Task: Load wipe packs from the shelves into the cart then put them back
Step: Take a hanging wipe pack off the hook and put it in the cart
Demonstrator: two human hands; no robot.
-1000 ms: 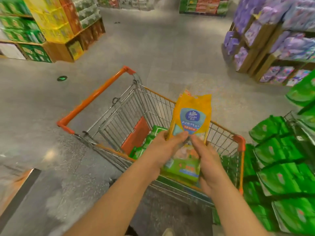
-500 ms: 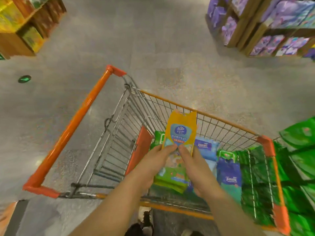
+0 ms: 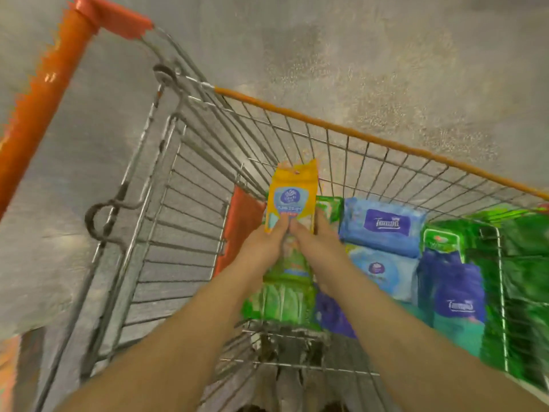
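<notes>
A yellow-and-green wipe pack [image 3: 292, 200] is held low inside the wire cart [image 3: 350, 133], near its left end. My left hand [image 3: 263, 243] grips the pack's left side and my right hand [image 3: 316, 243] grips its right side, thumbs on the front. Under and beside it lie other packs: a green one [image 3: 282, 301], light blue ones [image 3: 383, 227] and a dark blue one [image 3: 454, 295]. The pack's lower half is partly hidden by my hands.
The cart's orange handle [image 3: 38, 93] runs along the left. An orange child-seat flap [image 3: 240, 221] stands inside the cart's left end. Green packs [image 3: 523, 263] show through the cart's right wall. Grey floor [image 3: 356, 55] lies beyond.
Both hands have lowered the yellow pack from above the cart down into the basket. The view has tilted down, so the shelves have left the frame.
</notes>
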